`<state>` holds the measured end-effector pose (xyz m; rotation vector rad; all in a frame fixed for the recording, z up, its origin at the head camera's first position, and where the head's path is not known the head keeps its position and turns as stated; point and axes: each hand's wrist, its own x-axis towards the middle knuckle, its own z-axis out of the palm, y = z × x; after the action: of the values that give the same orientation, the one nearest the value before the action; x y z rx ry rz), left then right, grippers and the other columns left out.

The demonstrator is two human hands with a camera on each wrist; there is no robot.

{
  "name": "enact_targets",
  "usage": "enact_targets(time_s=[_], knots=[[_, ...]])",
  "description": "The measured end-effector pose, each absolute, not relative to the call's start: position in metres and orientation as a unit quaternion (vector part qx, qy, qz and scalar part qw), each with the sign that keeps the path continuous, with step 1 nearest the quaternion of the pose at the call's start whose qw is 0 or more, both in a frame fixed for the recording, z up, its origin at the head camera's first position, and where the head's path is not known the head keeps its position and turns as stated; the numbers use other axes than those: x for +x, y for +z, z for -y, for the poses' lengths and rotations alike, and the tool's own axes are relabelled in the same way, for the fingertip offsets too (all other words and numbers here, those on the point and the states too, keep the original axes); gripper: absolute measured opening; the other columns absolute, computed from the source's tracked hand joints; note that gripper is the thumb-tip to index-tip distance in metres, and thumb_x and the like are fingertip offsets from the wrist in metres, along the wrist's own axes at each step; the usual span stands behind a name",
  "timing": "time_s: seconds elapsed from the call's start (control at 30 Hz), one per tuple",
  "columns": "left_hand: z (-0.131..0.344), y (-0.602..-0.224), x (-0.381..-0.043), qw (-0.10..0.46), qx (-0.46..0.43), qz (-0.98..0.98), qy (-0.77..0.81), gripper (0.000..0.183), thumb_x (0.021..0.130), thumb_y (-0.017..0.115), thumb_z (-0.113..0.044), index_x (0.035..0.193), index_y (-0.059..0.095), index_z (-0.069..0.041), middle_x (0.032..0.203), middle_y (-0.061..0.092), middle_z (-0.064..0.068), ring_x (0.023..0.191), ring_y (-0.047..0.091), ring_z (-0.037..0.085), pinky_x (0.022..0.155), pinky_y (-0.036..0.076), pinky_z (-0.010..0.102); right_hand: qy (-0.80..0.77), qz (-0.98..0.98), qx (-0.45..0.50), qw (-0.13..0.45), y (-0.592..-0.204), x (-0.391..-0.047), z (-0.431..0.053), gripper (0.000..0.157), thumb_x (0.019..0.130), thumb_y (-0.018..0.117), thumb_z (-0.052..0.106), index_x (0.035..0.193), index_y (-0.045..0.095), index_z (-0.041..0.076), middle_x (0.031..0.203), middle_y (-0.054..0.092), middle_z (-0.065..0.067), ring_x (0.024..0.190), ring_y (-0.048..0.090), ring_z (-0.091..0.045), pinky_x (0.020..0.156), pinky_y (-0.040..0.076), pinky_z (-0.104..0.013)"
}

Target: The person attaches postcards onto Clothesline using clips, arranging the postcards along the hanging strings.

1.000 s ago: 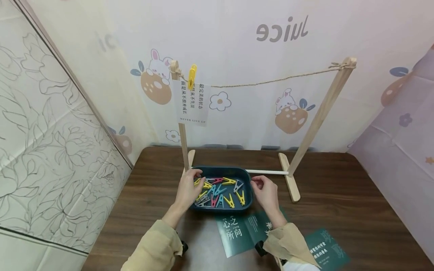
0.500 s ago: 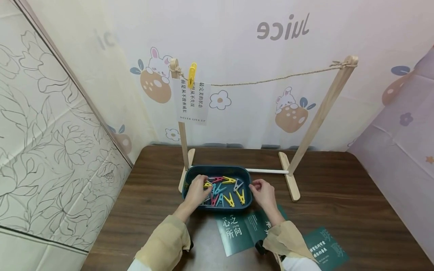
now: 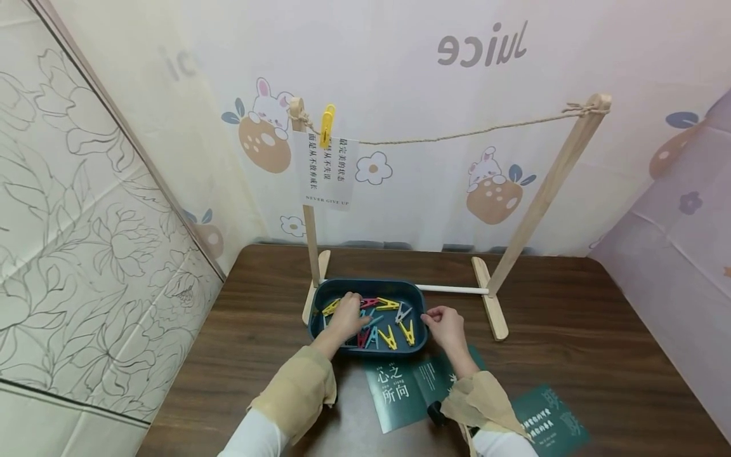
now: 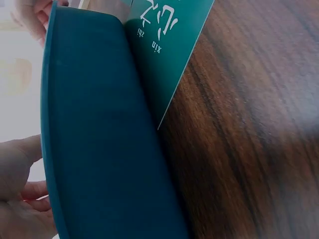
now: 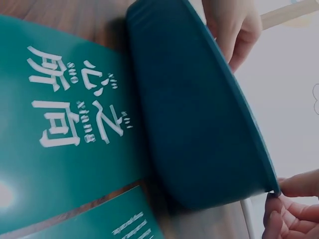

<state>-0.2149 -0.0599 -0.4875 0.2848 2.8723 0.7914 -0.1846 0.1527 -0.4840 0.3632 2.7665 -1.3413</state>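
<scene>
A dark blue tray [image 3: 425, 339] holds several yellow, red, teal and grey clothespins [image 3: 407, 332]. My left hand [image 3: 346, 315] reaches down among them left of the tray's middle, its thumb held apart from the fingers. The tray wall hides those fingertips in the left wrist view, where the thumb [image 4: 25, 147] shows above the rim. At the tray's right end my right hand [image 3: 447, 327] pinches the rim between thumb and finger [image 5: 301, 184]. A yellow clothespin [image 3: 327, 127] fixes a white printed card [image 3: 325, 181] to a rope [image 3: 445, 138].
The rope runs between two wooden posts [image 3: 549, 197], joined low down by a white bar [image 3: 454, 289] behind the tray. Green printed cards lie on the brown table [image 3: 257, 355]: a pair in front of the tray [image 3: 394, 400] and another [image 3: 551, 422] at the right.
My left hand has moved right, from the tray's left side towards its middle, over the clothespins. My right hand stays at the right rim.
</scene>
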Motion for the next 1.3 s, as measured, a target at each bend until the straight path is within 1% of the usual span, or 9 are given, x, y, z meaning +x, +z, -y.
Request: enact_targets(time_s=[0.23,0.43,0.73,0.87,1.03,1.3], knots=[[0.044,-0.491,-0.223,0.108,0.083,-0.967,0.216,0.043,0.077,0.07,-0.025,0.107,0.055,0.003,0.1,0.053,0.014,0.091,0.052,0.022,0.082,0.044,0.036,-0.441,-0.884,0.146,0.053,-0.48,-0.187,-0.152,0.019,0.083,0.061,0.014,0.088,0.062,-0.005,0.069,0.059,-0.009,0.052,0.053,-0.013,0.048,0.046,-0.026],[0.032,-0.495,-0.229,0.125,0.083,-0.971,0.186,0.038,0.076,0.07,-0.027,0.101,0.06,0.0,0.095,0.055,0.011,0.086,0.052,0.021,0.081,0.044,0.035,-0.445,-0.88,0.152,0.062,-0.477,-0.187,-0.152,0.019,0.083,0.061,0.014,0.086,0.061,-0.005,0.066,0.059,-0.008,0.049,0.052,-0.012,0.047,0.045,-0.025],[0.02,-0.502,-0.233,0.112,0.081,-0.981,0.138,0.034,0.076,0.07,-0.026,0.1,0.063,-0.003,0.097,0.055,0.013,0.09,0.052,0.024,0.078,0.045,0.037,-0.452,-0.875,0.168,0.05,-0.478,-0.185,-0.15,0.019,0.084,0.061,0.015,0.085,0.061,-0.004,0.07,0.058,-0.011,0.056,0.053,-0.017,0.049,0.044,-0.026],[0.016,-0.502,-0.234,0.107,0.081,-0.984,0.118,0.028,0.076,0.071,-0.026,0.094,0.066,-0.005,0.095,0.056,0.012,0.088,0.053,0.024,0.076,0.046,0.037,-0.454,-0.874,0.166,0.047,-0.478,-0.183,-0.15,0.02,0.084,0.061,0.017,0.083,0.061,-0.003,0.068,0.056,-0.011,0.055,0.052,-0.018,0.047,0.042,-0.027],[0.013,-0.502,-0.234,0.088,0.091,-0.988,0.093,0.023,0.077,0.069,-0.025,0.089,0.067,-0.006,0.091,0.056,0.013,0.083,0.054,0.025,0.071,0.047,0.037,-0.449,-0.875,0.176,0.048,-0.479,-0.185,-0.15,0.019,0.084,0.062,0.017,0.087,0.062,-0.003,0.072,0.058,-0.01,0.059,0.052,-0.017,0.049,0.042,-0.026],[0.008,-0.508,-0.234,0.087,0.102,-0.989,0.065,0.028,0.08,0.065,-0.028,0.093,0.066,-0.004,0.094,0.057,0.016,0.084,0.056,0.026,0.067,0.049,0.034,-0.444,-0.878,0.172,0.047,-0.48,-0.185,-0.149,0.02,0.083,0.062,0.015,0.088,0.061,-0.004,0.076,0.059,-0.013,0.065,0.053,-0.019,0.053,0.044,-0.027]])
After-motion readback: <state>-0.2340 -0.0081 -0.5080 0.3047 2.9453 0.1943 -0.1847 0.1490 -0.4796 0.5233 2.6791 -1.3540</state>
